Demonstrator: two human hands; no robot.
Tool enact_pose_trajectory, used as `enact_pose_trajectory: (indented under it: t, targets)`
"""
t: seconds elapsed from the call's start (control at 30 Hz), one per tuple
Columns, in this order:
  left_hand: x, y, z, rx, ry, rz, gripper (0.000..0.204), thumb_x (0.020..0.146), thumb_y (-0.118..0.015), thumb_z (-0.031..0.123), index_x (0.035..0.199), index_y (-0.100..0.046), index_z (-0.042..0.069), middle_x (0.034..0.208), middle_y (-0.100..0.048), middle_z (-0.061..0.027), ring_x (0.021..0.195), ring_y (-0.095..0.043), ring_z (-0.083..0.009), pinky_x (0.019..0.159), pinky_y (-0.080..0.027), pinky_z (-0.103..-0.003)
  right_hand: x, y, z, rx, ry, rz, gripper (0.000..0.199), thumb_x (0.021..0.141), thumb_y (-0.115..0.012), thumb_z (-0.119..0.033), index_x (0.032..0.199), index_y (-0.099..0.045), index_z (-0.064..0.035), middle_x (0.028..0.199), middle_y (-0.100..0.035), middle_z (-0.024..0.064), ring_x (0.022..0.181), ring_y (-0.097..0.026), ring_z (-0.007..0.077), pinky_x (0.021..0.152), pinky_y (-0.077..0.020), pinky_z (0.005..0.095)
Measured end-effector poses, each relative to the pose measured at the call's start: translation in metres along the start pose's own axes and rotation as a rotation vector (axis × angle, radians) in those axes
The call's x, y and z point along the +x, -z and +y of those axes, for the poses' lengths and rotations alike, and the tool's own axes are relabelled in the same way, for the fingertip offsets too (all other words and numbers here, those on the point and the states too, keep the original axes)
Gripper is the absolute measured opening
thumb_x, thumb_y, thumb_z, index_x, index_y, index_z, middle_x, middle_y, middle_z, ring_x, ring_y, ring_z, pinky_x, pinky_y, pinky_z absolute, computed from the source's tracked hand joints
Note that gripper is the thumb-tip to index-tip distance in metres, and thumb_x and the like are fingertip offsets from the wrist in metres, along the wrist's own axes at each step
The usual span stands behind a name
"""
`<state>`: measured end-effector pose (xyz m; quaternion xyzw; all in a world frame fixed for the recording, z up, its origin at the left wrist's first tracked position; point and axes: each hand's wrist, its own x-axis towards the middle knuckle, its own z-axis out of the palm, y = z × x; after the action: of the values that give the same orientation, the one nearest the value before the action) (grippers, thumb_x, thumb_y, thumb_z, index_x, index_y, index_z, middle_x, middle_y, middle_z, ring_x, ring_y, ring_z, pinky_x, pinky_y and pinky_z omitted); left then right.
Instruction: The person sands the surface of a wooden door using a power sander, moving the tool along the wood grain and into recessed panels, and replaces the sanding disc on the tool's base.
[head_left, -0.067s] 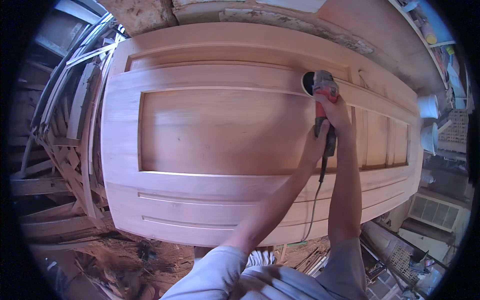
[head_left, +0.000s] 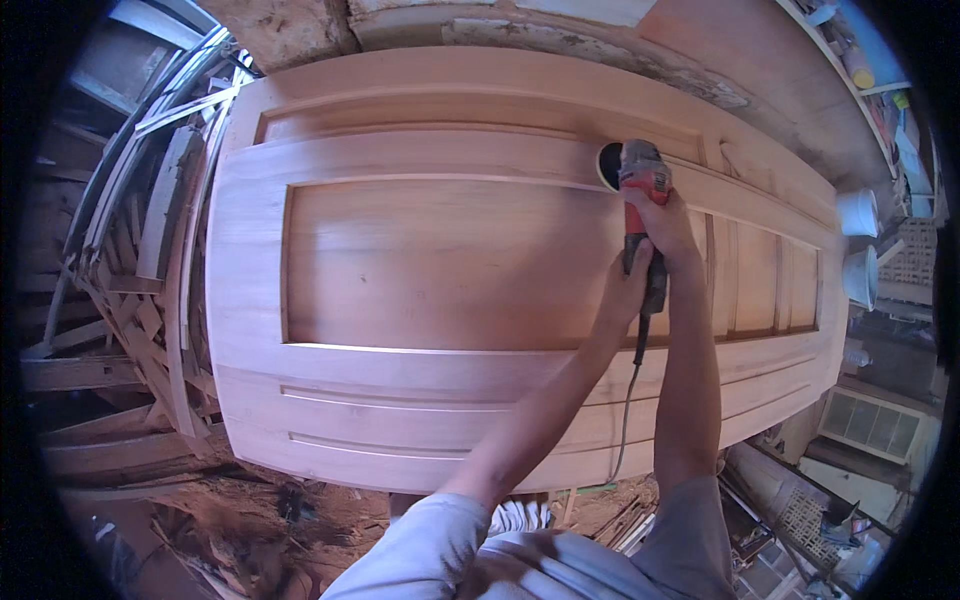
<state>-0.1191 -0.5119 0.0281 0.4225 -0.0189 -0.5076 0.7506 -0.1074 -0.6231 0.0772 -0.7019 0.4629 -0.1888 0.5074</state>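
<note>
A red and black angle grinder [head_left: 637,190] with a round sanding disc [head_left: 609,167] is held in both my hands. Its disc is tilted against the upper rail of a pale wooden panel door [head_left: 420,155], which lies flat before me. My right hand [head_left: 668,225] wraps round the red body near the head. Lower down, my left hand [head_left: 627,285] grips the black rear handle. From that end a grey cord [head_left: 628,400] runs down across the door and over its near edge. The underside of the disc is mostly hidden.
Stacked planks and scrap wood [head_left: 165,210] crowd the left side. Two white buckets [head_left: 857,213] stand by the door's right end. A wall [head_left: 720,60] runs along the far edge. Shavings and offcuts [head_left: 330,525] litter the floor near me.
The grinder and both hands have shifted slightly to the left along the rail. My grip on the tool is unchanged.
</note>
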Motion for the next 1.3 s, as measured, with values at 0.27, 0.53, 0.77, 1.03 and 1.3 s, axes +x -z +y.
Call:
enact_pose_trajectory:
  t: [0.27, 0.53, 0.77, 1.03, 1.3]
  targets:
    - [-0.021, 0.100, 0.084, 0.037, 0.051, 0.053, 0.051, 0.102, -0.048, 0.043, 0.120, -0.060, -0.003, 0.098, -0.064, -0.0063, 0.090, -0.057, -0.0110, 0.080, -0.047, -0.027, -0.015, -0.126, -0.049, -0.037, 0.030, -0.067, 0.047, 0.072, -0.080, -0.032, 0.101, -0.065, 0.0023, 0.093, -0.069, 0.0111, 0.085, -0.067, 0.0208, 0.078, -0.0523, 0.0324]
    - [-0.041, 0.213, 0.180, -0.028, -0.020, 0.115, 0.050, 0.102, -0.047, 0.045, 0.121, -0.056, 0.000, 0.095, -0.059, -0.0031, 0.086, -0.056, -0.0103, 0.078, -0.046, -0.026, -0.029, -0.276, -0.100, -0.213, -0.002, -0.074, 0.054, 0.072, -0.080, -0.032, 0.112, -0.061, -0.0002, 0.104, -0.067, 0.0101, 0.092, -0.065, 0.0183, 0.082, -0.0512, 0.0318]
    - [-0.052, 0.292, 0.243, -0.102, -0.044, 0.126, 0.054, 0.100, -0.047, 0.051, 0.120, -0.056, 0.002, 0.092, -0.059, -0.0004, 0.080, -0.056, -0.0083, 0.073, -0.047, -0.025, -0.045, -0.378, -0.148, -0.219, -0.040, -0.168, 0.054, 0.072, -0.078, -0.032, 0.113, -0.061, -0.0005, 0.105, -0.067, 0.0108, 0.094, -0.065, 0.0202, 0.084, -0.0510, 0.0334]
    - [-0.060, 0.356, 0.294, -0.158, -0.078, 0.173, 0.059, 0.099, -0.047, 0.053, 0.126, -0.054, 0.001, 0.102, -0.064, -0.0035, 0.089, -0.061, -0.0102, 0.079, -0.050, -0.028, -0.061, -0.458, -0.189, -0.324, 0.025, -0.183, 0.063, 0.071, -0.079, -0.035, 0.116, -0.059, 0.0037, 0.109, -0.066, 0.0159, 0.098, -0.066, 0.0230, 0.087, -0.0509, 0.0345]
    - [-0.060, 0.410, 0.356, -0.353, -0.188, 0.225, 0.061, 0.098, -0.049, 0.053, 0.129, -0.054, 0.000, 0.111, -0.064, -0.0030, 0.096, -0.061, -0.0118, 0.087, -0.049, -0.030, -0.060, -0.541, -0.238, -0.490, 0.006, -0.314, 0.074, 0.067, -0.076, -0.047, 0.118, -0.060, 0.0034, 0.116, -0.065, 0.0253, 0.112, -0.064, 0.0327, 0.097, -0.0488, 0.0388]
